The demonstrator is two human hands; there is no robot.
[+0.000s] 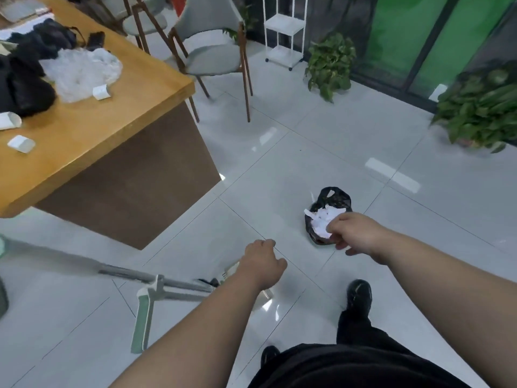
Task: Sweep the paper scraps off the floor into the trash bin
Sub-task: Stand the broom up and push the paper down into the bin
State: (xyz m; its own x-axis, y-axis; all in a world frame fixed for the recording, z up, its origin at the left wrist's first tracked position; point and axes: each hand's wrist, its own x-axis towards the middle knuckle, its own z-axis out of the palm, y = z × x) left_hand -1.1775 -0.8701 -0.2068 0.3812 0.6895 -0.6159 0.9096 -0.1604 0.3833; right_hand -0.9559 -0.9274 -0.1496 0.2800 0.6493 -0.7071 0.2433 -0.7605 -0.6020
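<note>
Scraps (324,221) lie heaped in the black bag (335,196) on the floor (279,169). Right hand (355,233) hangs over them, fingers curled at the paper's edge; I cannot tell whether they pinch any. Left hand (263,264) is loosely clenched above the broom (126,273); its grip is hidden.

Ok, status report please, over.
Left hand curled above dustpan, grip unclear. Right hand pinches paper scraps over trash bin. Nothing in the way.
</note>
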